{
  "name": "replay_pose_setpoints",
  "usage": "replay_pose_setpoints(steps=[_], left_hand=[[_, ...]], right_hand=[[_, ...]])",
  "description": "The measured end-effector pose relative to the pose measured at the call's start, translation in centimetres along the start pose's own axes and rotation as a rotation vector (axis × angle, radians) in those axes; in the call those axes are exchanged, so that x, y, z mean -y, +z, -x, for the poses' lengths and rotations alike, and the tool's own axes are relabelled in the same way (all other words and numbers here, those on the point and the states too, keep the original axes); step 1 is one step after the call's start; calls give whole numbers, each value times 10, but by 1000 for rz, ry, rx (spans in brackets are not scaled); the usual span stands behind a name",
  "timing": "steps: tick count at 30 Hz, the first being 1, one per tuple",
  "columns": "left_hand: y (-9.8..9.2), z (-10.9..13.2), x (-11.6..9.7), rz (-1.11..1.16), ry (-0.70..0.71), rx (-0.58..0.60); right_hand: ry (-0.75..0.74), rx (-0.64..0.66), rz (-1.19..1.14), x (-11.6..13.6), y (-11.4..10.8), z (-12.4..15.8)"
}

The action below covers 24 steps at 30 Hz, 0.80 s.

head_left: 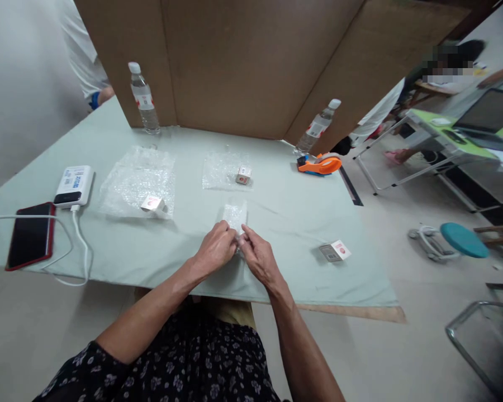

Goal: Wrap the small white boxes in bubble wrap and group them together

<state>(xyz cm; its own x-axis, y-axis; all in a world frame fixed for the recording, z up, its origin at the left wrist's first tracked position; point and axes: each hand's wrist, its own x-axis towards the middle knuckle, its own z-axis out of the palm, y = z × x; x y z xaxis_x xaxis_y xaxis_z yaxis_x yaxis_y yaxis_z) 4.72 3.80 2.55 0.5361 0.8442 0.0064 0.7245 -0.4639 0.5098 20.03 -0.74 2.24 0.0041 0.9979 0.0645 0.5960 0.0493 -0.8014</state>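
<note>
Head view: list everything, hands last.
Table: 1, pale green, centre
Bubble-wrap bundle: 1, whitish, near middle
Bubble-wrap sheets: 2, clear, left, middle
Boxes: 3, whitish, two on sheets, one right
Cardboard: 1, brown, behind
Bottles: 2, clear, before cardboard
Tape dispenser: 1, orange, right
Device: 1, white, left
Phone: 1, black and red, left
Cable: 1+, white, left
Desk: 1, green, right
Laptop: 1, dark, on desk
Stool: 1, teal, right
Metal frame: 1, silver, right
People: 2+, some in white, background
Hands: 2, bare, on bundle

Bubble-wrap packet (235,215) between left hand (217,247) and right hand (257,254), bubble-wrap sheets (128,181) behind, small carton (152,203) on each, smartphone (30,237) and power bank (73,181) at left, tape dispenser (322,164) back right
</note>
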Motion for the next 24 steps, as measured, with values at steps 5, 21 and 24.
replay_pose_setpoints(steps=[5, 21, 24], left_hand=[[5, 1, 5, 68, -4, -52], [5, 2, 1, 399, -199, -301], [6, -2, -3, 394, -169, -260]], right_hand=[[-71, 261, -138, -5, -27, -10], [-164, 430, 672, 30, -14, -24], [-165, 428, 607, 26, -19, -26]])
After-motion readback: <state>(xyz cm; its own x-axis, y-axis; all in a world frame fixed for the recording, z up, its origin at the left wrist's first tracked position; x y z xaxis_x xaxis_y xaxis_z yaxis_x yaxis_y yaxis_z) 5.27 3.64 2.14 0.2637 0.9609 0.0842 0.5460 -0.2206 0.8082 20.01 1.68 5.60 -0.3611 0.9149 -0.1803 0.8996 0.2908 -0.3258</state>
